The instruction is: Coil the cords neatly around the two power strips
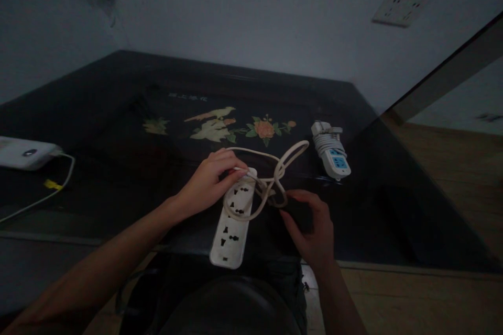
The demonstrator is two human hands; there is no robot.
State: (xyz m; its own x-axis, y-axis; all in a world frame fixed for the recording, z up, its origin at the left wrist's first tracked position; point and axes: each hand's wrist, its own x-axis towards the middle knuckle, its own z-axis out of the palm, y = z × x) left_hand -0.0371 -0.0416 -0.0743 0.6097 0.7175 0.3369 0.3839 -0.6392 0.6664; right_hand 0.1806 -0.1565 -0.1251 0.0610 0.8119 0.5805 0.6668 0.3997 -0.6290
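Observation:
A white power strip (230, 238) lies lengthwise near the front of a dark table, several sockets facing up. Its pale cord (259, 214) is tangled in loose loops over the strip's upper part and to its right; one loop stands up off the tabletop. My left hand (214, 178) is closed at the strip's far end, pinching the cord between thumb and fingers. At the right side of the tangle, my right hand (312, 227) has thumb and index finger apart around a cord loop; whether they touch it is hard to see.
To the right lies a smaller white power strip (332, 154) with blue sockets, its cord wound around it. A white device (29, 153) with a cable sits at the left. The dark table (118, 104) has a bird-and-flower picture and meets the wall behind, which carries a socket plate (396, 9).

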